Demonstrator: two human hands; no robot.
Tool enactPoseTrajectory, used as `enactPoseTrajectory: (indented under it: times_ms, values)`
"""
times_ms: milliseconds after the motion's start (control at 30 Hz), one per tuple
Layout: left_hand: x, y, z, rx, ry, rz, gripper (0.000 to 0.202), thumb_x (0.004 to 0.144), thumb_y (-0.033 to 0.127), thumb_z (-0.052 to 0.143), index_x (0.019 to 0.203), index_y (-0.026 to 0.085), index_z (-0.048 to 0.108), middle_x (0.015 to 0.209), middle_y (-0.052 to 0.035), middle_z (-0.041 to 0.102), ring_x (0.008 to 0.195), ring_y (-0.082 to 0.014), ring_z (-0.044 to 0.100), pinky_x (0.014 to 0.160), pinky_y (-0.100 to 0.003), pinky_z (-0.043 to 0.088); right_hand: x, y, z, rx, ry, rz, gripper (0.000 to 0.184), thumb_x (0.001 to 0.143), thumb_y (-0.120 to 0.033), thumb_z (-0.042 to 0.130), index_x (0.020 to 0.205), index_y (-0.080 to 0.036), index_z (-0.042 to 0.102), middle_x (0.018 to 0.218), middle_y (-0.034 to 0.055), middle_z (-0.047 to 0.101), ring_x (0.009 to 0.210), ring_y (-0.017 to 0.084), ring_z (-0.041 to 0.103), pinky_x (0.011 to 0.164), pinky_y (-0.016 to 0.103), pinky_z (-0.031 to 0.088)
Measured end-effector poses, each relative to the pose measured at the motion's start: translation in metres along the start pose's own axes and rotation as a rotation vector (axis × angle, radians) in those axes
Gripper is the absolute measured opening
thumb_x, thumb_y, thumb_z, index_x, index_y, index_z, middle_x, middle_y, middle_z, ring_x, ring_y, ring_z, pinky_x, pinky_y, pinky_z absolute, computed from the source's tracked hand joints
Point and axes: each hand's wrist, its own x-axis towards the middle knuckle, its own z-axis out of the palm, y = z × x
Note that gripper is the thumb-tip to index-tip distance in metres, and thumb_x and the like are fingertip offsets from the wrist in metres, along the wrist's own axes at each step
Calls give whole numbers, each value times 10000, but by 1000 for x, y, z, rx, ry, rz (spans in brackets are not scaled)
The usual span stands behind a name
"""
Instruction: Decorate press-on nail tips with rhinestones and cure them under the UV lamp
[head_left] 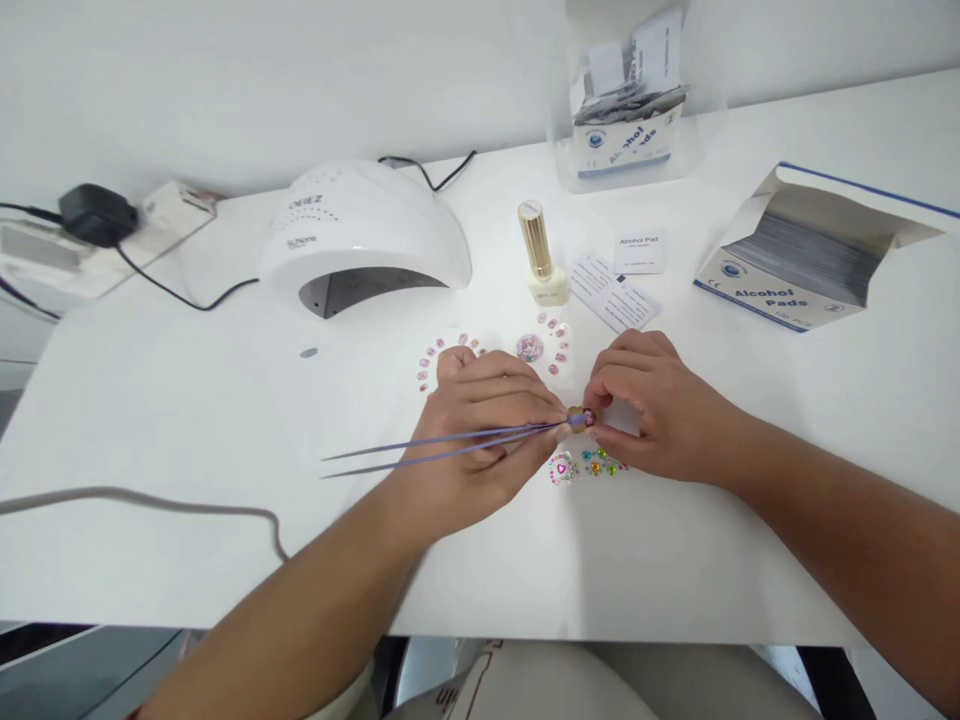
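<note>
My left hand [487, 430] is closed around a pair of blue-purple tweezers [420, 448], whose two thin tips spread apart to the left. At its fingertips, by the tweezers' joined end, is a small brown piece with a dark pinkish patterned tip [589, 417]. Thumb and index finger of my right hand [645, 405] pinch at that tip from the right; the fingers partly cover it. Just below lie colourful gem stickers [600, 462] and a pink heart gem ring [561, 468]. Beyond the hands, pink nail pieces [553, 345] form arcs around a round patterned disc [529, 347].
A white nail lamp [367, 220] stands at back left, its cable running to a black adapter [97, 214]. A gold-capped polish bottle [544, 260] stands near flat sachets [639, 250]. An open alcohol pad box [787, 260] is right, a clear bin [626, 130] behind. A grey cable [150, 498] crosses left.
</note>
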Motion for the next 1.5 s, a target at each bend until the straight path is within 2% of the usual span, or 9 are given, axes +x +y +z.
enactPoseTrajectory:
  times_ms: [300, 567, 700, 933, 1167, 1500]
  values:
    - [-1, -1, -2, -1, -23, -7, 91, 787, 149, 687, 793, 236, 659, 729, 51, 713, 795, -172, 623, 779, -385, 353, -1, 0, 0, 1, -5, 7, 36, 756, -171, 584, 746, -190, 555, 744, -18, 635, 845, 169, 494, 830, 354, 331]
    - [-1, 3, 5, -59, 102, -119, 93, 790, 172, 688, 712, 212, 656, 698, 21, 712, 770, -180, 636, 754, -382, 435, 0, 0, 0, 18, -10, 12, 40, 752, -177, 591, 744, -191, 554, 741, -16, 634, 847, 175, 495, 828, 353, 329]
    - [-1, 8, 6, -24, 53, -151, 125, 811, 200, 667, 689, 208, 641, 709, 17, 708, 763, -181, 649, 758, -400, 429, -1, -1, 0, 15, -4, 14, 49, 750, -175, 589, 734, -191, 546, 735, -11, 627, 840, 178, 494, 821, 357, 331]
    - [-3, 10, 1, -47, -14, -138, 105, 822, 192, 650, 719, 208, 636, 743, -1, 717, 787, -196, 659, 760, -414, 445, 0, -1, -2, 4, -13, 14, 59, 761, -189, 590, 736, -199, 536, 741, 5, 628, 842, 193, 500, 816, 373, 333]
    - [2, 11, 1, 77, -6, -59, 115, 840, 180, 627, 731, 215, 623, 746, 25, 716, 801, -187, 649, 749, -408, 344, -1, 0, -2, 11, -25, 13, 46, 755, -180, 588, 741, -196, 547, 751, 3, 635, 858, 193, 501, 820, 370, 331]
    - [7, 12, 3, 135, -12, 22, 122, 852, 149, 599, 743, 202, 610, 737, 23, 719, 780, -180, 632, 714, -384, 293, -1, 0, -1, 27, -35, 29, 37, 742, -178, 588, 741, -194, 555, 758, 4, 646, 868, 201, 498, 835, 382, 326]
